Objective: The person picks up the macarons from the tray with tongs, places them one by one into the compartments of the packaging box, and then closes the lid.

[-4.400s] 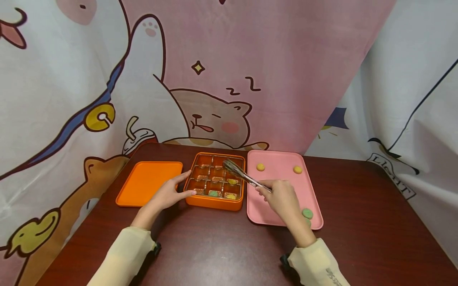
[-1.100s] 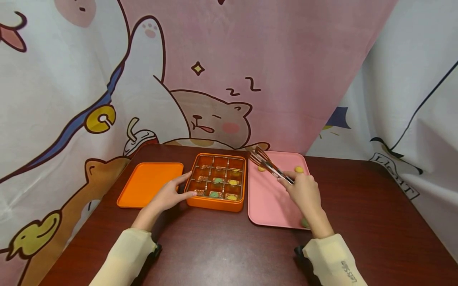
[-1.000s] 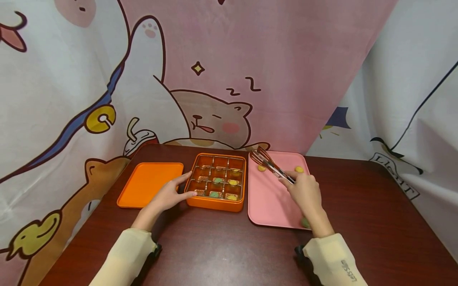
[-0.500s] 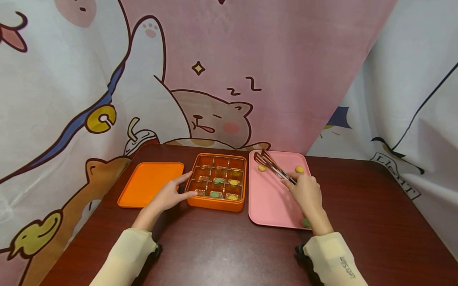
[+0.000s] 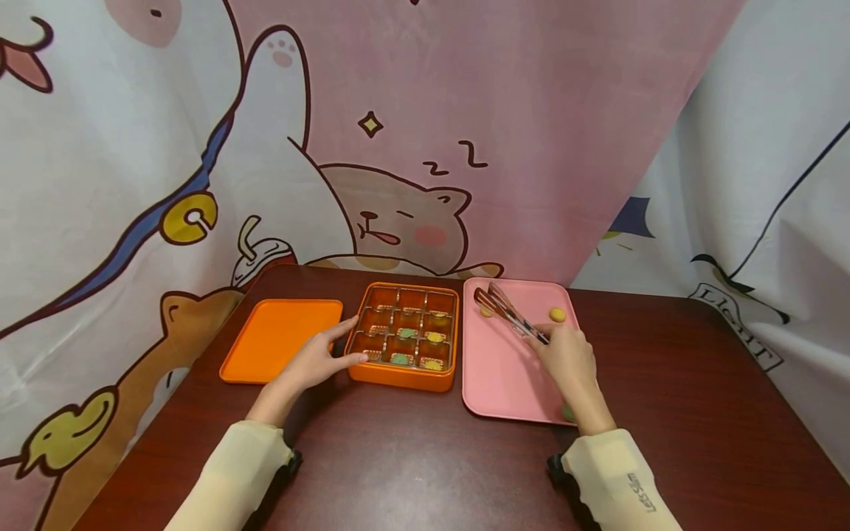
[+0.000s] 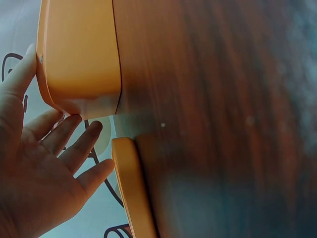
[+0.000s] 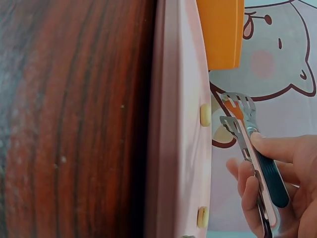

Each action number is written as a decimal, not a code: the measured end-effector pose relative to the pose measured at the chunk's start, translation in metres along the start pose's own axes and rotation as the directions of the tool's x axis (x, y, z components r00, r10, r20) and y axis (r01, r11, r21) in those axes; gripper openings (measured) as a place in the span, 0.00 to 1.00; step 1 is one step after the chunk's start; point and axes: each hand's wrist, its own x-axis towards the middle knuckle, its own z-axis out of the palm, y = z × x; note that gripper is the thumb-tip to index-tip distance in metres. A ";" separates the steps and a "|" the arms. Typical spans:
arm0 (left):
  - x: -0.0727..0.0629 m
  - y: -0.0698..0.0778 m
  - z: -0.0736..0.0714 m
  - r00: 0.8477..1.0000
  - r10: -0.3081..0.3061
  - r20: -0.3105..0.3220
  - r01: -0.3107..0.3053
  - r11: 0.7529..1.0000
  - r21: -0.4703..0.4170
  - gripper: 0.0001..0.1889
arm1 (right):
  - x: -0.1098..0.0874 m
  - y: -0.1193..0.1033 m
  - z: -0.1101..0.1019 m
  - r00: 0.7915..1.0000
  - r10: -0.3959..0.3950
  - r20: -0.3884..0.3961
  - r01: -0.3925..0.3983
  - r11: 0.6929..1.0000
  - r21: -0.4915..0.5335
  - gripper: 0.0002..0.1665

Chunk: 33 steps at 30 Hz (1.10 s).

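Observation:
In the head view my left hand (image 5: 315,363) touches the left corner of an orange box (image 5: 398,377), fingers extended; the left wrist view shows those fingers spread against the box wall. The box has a clear divided insert with green macarons (image 5: 406,333) in its middle column and yellow macarons (image 5: 434,337) in its right column. My right hand (image 5: 564,359) grips metal tongs (image 7: 267,186) by the handles. Their tips are slightly apart, above the back left of a pink tray (image 5: 511,383), near a yellow macaron (image 5: 487,313) partly hidden behind them.
Another yellow macaron (image 5: 557,315) lies at the tray's back right. A green macaron (image 5: 567,413) at its front right is partly hidden by my right forearm. An orange lid (image 5: 282,339) lies left of the box. A printed cloth (image 5: 531,133) hangs behind the brown table (image 5: 412,472).
The tongs have moved right from over the box to over the tray, and lately lower towards the yellow macaron. A green macaron now sits in the box's centre compartment. My left hand stays put.

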 end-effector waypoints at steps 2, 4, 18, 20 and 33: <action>0.000 0.000 0.000 1.000 0.001 0.001 -0.001 1.000 -0.003 0.45 | 0.000 0.001 0.001 1.000 0.012 0.009 -0.012 1.000 -0.003 0.21; 0.000 0.000 -0.001 1.000 0.003 0.003 -0.003 1.000 -0.004 0.45 | 0.001 0.001 0.001 1.000 0.022 0.019 -0.021 1.000 -0.009 0.21; 0.002 -0.001 -0.001 1.000 0.014 0.002 -0.014 1.000 -0.004 0.45 | 0.002 0.007 0.008 0.998 0.041 0.045 -0.039 0.999 -0.033 0.17; 0.002 -0.001 0.000 1.000 0.017 0.003 -0.017 1.000 -0.007 0.44 | 0.001 0.008 0.009 0.999 0.029 0.027 -0.028 0.999 -0.031 0.15; 0.001 -0.002 0.000 1.000 0.019 -0.001 -0.019 1.000 0.008 0.45 | -0.001 0.006 0.009 1.000 0.012 0.009 -0.012 1.000 -0.016 0.14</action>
